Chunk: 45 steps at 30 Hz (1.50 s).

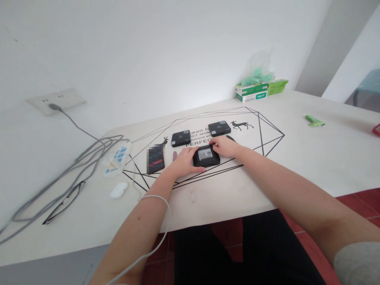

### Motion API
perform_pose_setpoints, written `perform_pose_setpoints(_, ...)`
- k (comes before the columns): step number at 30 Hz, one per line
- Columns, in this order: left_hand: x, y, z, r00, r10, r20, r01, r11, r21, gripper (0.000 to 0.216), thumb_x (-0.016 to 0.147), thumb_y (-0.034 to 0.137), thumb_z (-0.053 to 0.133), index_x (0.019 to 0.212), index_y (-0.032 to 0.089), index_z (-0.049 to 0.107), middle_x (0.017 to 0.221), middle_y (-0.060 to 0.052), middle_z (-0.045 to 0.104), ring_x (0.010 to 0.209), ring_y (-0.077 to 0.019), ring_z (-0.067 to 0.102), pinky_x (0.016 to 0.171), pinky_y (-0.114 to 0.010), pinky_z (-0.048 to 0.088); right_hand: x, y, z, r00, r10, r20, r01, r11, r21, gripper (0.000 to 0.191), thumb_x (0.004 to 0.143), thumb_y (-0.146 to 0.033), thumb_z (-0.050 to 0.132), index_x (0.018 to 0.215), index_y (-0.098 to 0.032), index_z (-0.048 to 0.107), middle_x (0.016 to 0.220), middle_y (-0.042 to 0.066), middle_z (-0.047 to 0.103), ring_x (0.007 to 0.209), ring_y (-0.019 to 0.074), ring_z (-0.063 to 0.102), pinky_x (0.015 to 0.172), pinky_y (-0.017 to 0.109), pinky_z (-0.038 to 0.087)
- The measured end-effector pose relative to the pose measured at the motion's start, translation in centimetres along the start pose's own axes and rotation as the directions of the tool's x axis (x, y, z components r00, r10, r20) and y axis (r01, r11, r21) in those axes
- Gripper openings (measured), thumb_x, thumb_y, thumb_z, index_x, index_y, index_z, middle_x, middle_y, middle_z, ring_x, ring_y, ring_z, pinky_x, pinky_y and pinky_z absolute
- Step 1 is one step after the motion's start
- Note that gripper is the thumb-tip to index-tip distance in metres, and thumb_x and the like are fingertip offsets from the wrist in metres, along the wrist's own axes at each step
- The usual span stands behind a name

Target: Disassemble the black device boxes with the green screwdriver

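A flat black set-top box [204, 155] lies with its white-labelled face up on the table, between my two hands. My left hand [186, 161] grips its left side, thumb along the near edge and fingers at the far left corner. At the far right corner, the bent fingers of my right hand [223, 145] press against the box. Two similar black boxes, one on the left [181, 137] and one on the right [219, 128], lie farther back. A dark slim object [230, 139] shows partly beyond my right hand. Near my left fingers is a small purplish piece [175, 155].
A phone [156, 159] lies left of my left hand. Farther left are a white earbud case [119, 190], glasses [63, 202], a clear packet [118, 160] and coiled grey cable [95, 158]. Green-and-white boxes [251, 92] stand against the wall. A white cord [166, 213] crosses my left forearm.
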State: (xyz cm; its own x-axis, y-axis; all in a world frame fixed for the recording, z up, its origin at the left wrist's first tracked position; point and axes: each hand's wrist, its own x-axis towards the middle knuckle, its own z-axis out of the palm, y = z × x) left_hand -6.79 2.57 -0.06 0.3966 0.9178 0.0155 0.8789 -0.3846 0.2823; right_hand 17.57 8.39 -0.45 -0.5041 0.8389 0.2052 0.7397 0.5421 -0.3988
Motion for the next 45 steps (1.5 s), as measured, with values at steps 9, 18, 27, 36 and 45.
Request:
perform_pose_setpoints(9, -0.2, 0.3, 0.1, 1.000, 0.019, 0.006, -0.020, 0.998, 0.053, 0.105, 0.076, 0.076, 0.074, 0.161, 0.028, 0.036, 0.160, -0.016, 0.045, 0.149, -0.0416, 0.039, 0.122, -0.062, 0.029, -0.2, -0.6, 0.0, 0.999, -0.010, 0.032, 0.011, 1.000, -0.015, 0.035, 0.096, -0.009, 0.048, 0.120, -0.013, 0.073, 0.120, 0.014, 0.076, 0.111, 0.0226, 0.070, 0.100, 0.030, 0.050)
perform_pose_setpoints(18, -0.1, 0.2, 0.4, 0.997, -0.036, 0.070, 0.032, 0.998, 0.046, 0.120, 0.074, 0.081, 0.068, 0.167, 0.023, 0.020, 0.172, -0.018, 0.031, 0.158, -0.0422, 0.027, 0.127, -0.061, 0.021, -0.4, 0.5, -1.8, 0.905, 0.374, -0.204, -0.405, 0.904, -0.141, 0.032, 0.097, -0.026, 0.051, 0.121, -0.015, 0.069, 0.130, 0.020, 0.066, 0.127, 0.0380, 0.061, 0.100, 0.048, 0.054)
perform_pose_setpoints(27, 0.2, 0.7, 0.2, 0.986, -0.132, 0.104, 0.124, 0.989, 0.077, 0.126, 0.068, 0.081, 0.071, 0.164, 0.014, 0.024, 0.173, -0.024, 0.023, 0.162, -0.0415, 0.019, 0.130, -0.059, 0.019, -0.3, 1.2, -1.9, 0.865, 0.499, -0.053, -0.501, 0.864, -0.054, 0.033, 0.089, -0.023, 0.062, 0.121, -0.014, 0.067, 0.121, 0.020, 0.073, 0.107, 0.0331, 0.072, 0.089, 0.042, 0.057)
perform_pose_setpoints(36, 0.4, 0.9, 0.9, 0.987, -0.139, 0.084, 0.135, 0.990, 0.045, 0.127, 0.071, 0.079, 0.070, 0.164, 0.009, 0.019, 0.174, -0.027, 0.018, 0.163, -0.0410, 0.017, 0.131, -0.054, 0.021, -0.3, -0.5, -2.5, 0.842, 0.241, -0.482, -0.132, 0.959, 0.249, 0.044, 0.094, -0.033, 0.057, 0.134, -0.015, 0.059, 0.108, 0.014, 0.076, 0.094, 0.0274, 0.071, 0.095, 0.043, 0.055)
perform_pose_setpoints(45, 0.4, 1.5, 1.4, 0.987, -0.145, 0.072, 0.142, 0.989, 0.041, 0.130, 0.071, 0.082, 0.067, 0.163, 0.007, 0.015, 0.174, -0.029, 0.014, 0.163, -0.0434, 0.012, 0.131, -0.054, 0.019, 0.6, -3.4, -2.5, 0.717, 0.181, -0.673, 0.096, 0.931, 0.353, 0.048, 0.100, -0.035, 0.047, 0.145, -0.017, 0.049, 0.122, 0.014, 0.071, 0.097, 0.0229, 0.070, 0.092, 0.039, 0.060)
